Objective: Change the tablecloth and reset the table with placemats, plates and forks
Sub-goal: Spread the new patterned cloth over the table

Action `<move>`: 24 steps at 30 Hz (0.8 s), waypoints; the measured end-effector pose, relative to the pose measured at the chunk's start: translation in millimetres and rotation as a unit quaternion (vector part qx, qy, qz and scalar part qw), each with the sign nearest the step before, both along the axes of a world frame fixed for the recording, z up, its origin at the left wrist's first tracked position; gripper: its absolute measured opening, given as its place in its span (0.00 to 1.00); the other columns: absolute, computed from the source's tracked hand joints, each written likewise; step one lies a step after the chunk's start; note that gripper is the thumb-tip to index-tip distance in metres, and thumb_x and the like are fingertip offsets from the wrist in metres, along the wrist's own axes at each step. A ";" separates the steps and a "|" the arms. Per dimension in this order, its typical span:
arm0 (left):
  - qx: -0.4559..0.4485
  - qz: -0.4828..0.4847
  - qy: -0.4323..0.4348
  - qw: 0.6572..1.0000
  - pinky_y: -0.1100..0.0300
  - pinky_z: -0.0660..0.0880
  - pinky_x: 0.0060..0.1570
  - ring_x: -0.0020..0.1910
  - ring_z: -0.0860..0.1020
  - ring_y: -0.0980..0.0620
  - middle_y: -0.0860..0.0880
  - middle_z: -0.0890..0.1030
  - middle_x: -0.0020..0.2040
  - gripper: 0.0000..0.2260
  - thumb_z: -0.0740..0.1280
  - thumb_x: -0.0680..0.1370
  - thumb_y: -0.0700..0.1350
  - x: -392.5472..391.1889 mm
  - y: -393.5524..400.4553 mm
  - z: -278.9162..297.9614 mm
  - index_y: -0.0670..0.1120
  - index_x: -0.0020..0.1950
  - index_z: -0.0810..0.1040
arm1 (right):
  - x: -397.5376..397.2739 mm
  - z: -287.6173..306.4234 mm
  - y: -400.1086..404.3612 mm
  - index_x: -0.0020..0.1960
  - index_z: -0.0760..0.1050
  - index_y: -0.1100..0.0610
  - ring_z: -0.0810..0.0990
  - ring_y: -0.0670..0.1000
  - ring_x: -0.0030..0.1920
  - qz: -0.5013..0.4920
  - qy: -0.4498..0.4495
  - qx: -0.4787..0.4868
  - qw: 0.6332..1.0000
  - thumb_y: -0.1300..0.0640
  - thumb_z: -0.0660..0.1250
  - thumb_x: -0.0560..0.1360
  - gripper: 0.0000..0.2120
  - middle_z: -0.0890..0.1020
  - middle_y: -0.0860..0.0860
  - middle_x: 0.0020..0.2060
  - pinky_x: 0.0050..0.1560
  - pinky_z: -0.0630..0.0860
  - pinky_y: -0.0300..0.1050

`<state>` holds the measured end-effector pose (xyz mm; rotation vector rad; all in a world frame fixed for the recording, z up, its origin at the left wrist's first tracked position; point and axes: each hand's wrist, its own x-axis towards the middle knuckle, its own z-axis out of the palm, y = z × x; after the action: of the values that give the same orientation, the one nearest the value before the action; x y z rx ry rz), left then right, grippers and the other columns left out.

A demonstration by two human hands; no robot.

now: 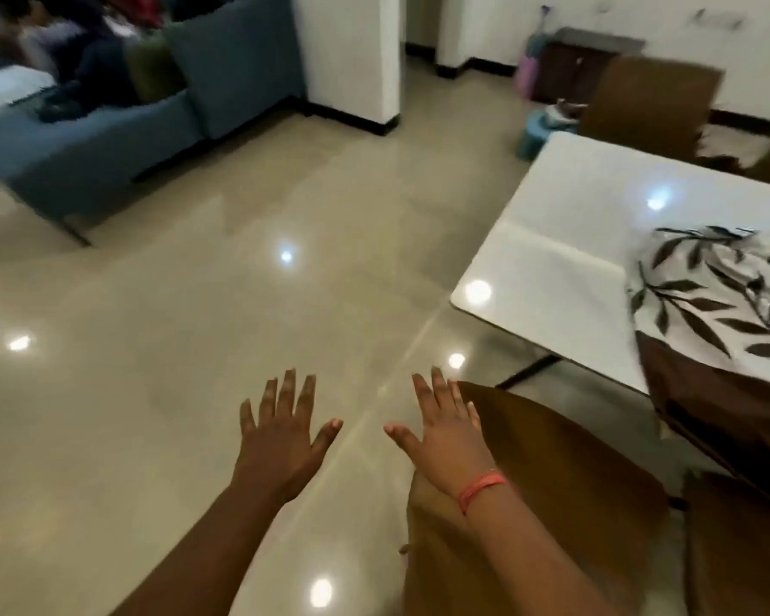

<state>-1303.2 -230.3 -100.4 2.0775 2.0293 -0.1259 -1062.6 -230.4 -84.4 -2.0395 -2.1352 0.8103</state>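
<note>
A white glossy table [565, 224] stands at the right with most of its top bare. A cloth printed with dark leaves and edged in brown [712, 304] lies bunched on the table's near right part and hangs over its edge. My left hand [285, 433] and my right hand [441, 433] are stretched out in front of me over the floor, fingers straight and spread, holding nothing. The right wrist carries an orange band. Both hands are left of the table and apart from the cloth.
A brown chair [547, 491] stands just under my right arm, another brown chair [650, 100] at the table's far side. A blue sofa [121, 126] fills the far left. A white pillar [352, 51] and a small teal stool [535, 137] stand beyond the shiny beige floor [196, 326].
</note>
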 end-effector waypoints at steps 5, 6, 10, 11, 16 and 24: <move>-0.013 -0.162 -0.014 0.987 0.38 0.43 0.77 0.81 0.38 0.47 0.50 0.37 0.81 0.44 0.23 0.67 0.75 34.0 127.7 4.7 0.56 0.79 0.34 | 5.1 -0.9 58.2 0.79 0.39 0.42 0.38 0.52 0.79 -0.156 -0.009 -0.008 0.988 0.22 0.36 0.65 0.47 0.37 0.46 0.79 0.78 0.44 0.61; -0.011 -0.192 -0.026 0.981 0.38 0.43 0.77 0.81 0.39 0.47 0.50 0.38 0.82 0.44 0.24 0.68 0.75 44.6 155.1 5.3 0.56 0.80 0.36 | 9.7 -3.9 73.9 0.79 0.39 0.42 0.38 0.53 0.79 -0.190 -0.012 -0.008 0.982 0.22 0.37 0.66 0.46 0.38 0.47 0.79 0.78 0.45 0.61; 0.002 -0.273 -0.040 0.961 0.38 0.43 0.76 0.81 0.40 0.47 0.50 0.39 0.82 0.43 0.27 0.70 0.75 78.3 242.3 7.0 0.56 0.81 0.38 | 32.2 -14.2 133.8 0.80 0.39 0.44 0.38 0.54 0.79 -0.252 -0.010 -0.018 0.968 0.26 0.48 0.74 0.42 0.36 0.47 0.79 0.78 0.45 0.61; 0.003 -0.286 -0.038 0.958 0.38 0.43 0.76 0.81 0.40 0.47 0.51 0.38 0.82 0.43 0.27 0.69 0.75 81.7 261.5 7.9 0.56 0.81 0.37 | 37.0 -17.5 149.3 0.80 0.38 0.44 0.37 0.53 0.79 -0.263 -0.007 -0.025 0.964 0.27 0.49 0.75 0.41 0.35 0.47 0.79 0.78 0.44 0.61; -0.015 -0.328 -0.020 0.944 0.38 0.41 0.77 0.80 0.38 0.48 0.51 0.37 0.81 0.42 0.27 0.69 0.75 88.7 351.0 6.7 0.57 0.80 0.35 | 41.2 -19.4 217.2 0.80 0.38 0.45 0.38 0.52 0.79 -0.328 0.002 -0.037 0.944 0.27 0.50 0.75 0.42 0.34 0.47 0.78 0.77 0.44 0.58; -0.008 -0.455 -0.031 0.890 0.39 0.41 0.77 0.80 0.38 0.48 0.51 0.36 0.81 0.40 0.31 0.71 0.74 152.9 531.8 17.7 0.57 0.80 0.35 | 57.6 5.4 325.0 0.80 0.40 0.45 0.40 0.52 0.80 -0.469 0.001 -0.016 0.883 0.21 0.34 0.61 0.52 0.37 0.48 0.79 0.78 0.46 0.57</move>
<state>-1150.3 301.4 -82.8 2.7827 0.8509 -0.2203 -1005.1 94.6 -79.0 -2.6306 -0.8582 0.6502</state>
